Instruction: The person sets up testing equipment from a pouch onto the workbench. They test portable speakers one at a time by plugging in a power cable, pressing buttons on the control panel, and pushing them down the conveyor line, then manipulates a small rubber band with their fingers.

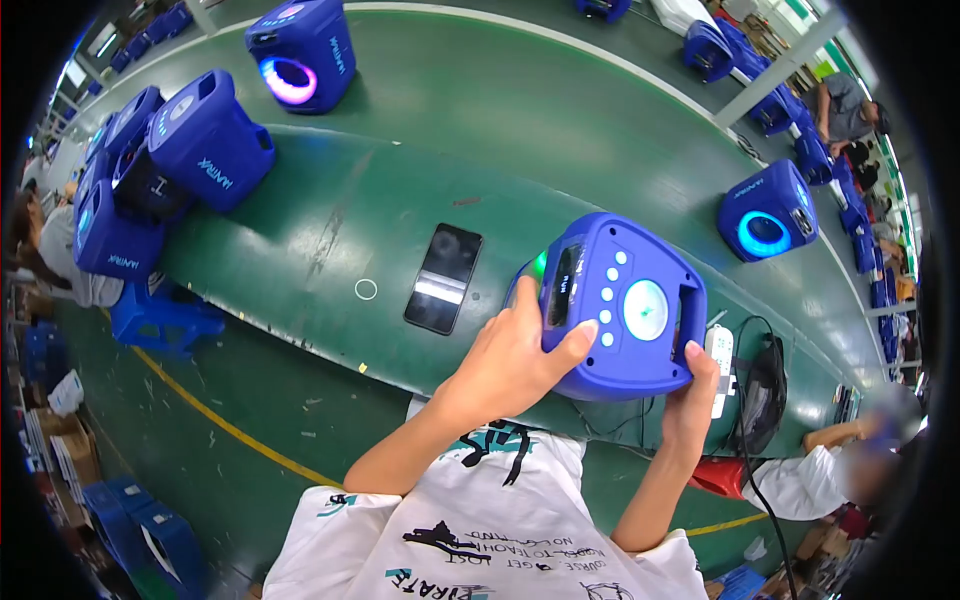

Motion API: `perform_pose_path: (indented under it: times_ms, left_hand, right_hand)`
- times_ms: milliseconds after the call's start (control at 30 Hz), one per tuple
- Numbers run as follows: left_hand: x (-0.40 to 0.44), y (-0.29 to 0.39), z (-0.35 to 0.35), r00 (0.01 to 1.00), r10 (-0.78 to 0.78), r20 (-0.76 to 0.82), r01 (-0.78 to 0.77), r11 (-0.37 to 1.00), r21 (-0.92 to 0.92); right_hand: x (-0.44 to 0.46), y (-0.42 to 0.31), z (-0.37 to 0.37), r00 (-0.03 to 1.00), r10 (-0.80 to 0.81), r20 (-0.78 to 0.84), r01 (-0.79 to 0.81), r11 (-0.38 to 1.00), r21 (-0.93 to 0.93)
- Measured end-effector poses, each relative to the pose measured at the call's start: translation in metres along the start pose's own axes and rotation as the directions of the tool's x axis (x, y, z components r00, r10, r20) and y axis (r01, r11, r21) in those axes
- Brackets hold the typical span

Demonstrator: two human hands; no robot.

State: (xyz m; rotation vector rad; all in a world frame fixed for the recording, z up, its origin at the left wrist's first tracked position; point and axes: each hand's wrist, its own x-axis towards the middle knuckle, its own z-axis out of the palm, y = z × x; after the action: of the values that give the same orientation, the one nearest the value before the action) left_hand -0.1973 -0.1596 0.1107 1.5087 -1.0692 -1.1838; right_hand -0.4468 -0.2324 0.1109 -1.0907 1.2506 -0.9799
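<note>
A blue speaker (640,372) stands at the table's near edge, its top panel with round white buttons, a small display and a white disc facing me. My left hand (520,345) grips its left side, the thumb on the panel near the lowest buttons and the other fingers reaching round the side. Green light shows beside those fingers. At the speaker's right, my right hand (692,405) holds the handle end, thumb on top and the other fingers mostly hidden. A black phone (444,278) lies to the left on the green table (320,260), near a white ring (366,289).
Several blue speakers (212,140) crowd the table's left end. Lit speakers (300,60) (768,212) stand on the belt beyond. A white power strip (719,370), cables and a black bag (762,395) lie at right. A co-worker (800,485) sits at lower right.
</note>
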Motion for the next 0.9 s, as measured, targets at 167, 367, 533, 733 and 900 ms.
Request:
perform_pose_path:
  times_ms: [167, 367, 533, 733, 900]
  left_hand:
    - [0.003, 0.01, -0.007, 0.998, -0.064, -0.003, 0.063, 0.973, 0.222]
    - [0.017, -0.002, 0.0, 0.786, 0.557, -0.267, -0.452, 0.814, 0.365]
    - [0.051, -0.008, -0.009, 0.36, 0.932, -0.024, -0.869, 0.345, 0.356]
    - [0.049, -0.012, -0.005, 0.457, 0.888, -0.052, -0.876, 0.459, 0.149]
    - [0.051, -0.027, -0.001, 0.379, 0.923, -0.063, -0.901, 0.383, 0.202]
  right_hand:
    - [0.017, 0.01, -0.013, 1.0, -0.007, 0.029, 0.007, 1.0, -0.019]
    - [0.015, 0.004, -0.006, 0.999, -0.025, 0.027, 0.026, 0.998, -0.055]
    - [0.021, 0.008, -0.007, 0.999, -0.034, 0.038, 0.036, 0.998, -0.047]
    - [0.022, 0.009, -0.004, 0.993, -0.093, 0.07, 0.098, 0.992, -0.08]
    - [0.023, 0.005, -0.004, 0.989, -0.121, 0.08, 0.131, 0.983, -0.126]
